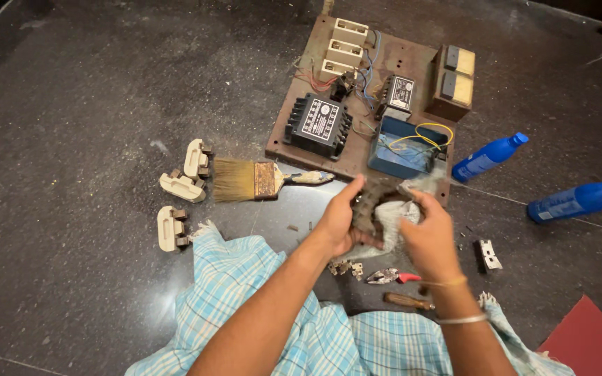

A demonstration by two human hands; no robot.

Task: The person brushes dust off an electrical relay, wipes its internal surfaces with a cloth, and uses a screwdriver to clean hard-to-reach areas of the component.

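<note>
Far out to the left of the left hand (339, 223), three cream fuse holders (181, 186) lie on the dark floor (71, 139), and nearer to it a paintbrush (259, 180) lies with its handle tip just beside the raised thumb. The left hand is closed around a dark, rusty ring-shaped part (369, 209), thumb pointing up. The right hand (430, 237), touching the same part from the other side, grips a grey crumpled cloth (393, 219) pressed against it. Just beyond both hands lies a brown board (419, 56) carrying a black block (318, 125), cream switches (343, 47) and a blue box (405, 150) with wires. Just below the hands lie small metal bits (346, 267), red-handled pliers (391, 276) and a wooden-handled tool (409, 301). Right of the right hand lie a small bracket (488, 254) and, farther off, two blue bottles (580, 200).
</note>
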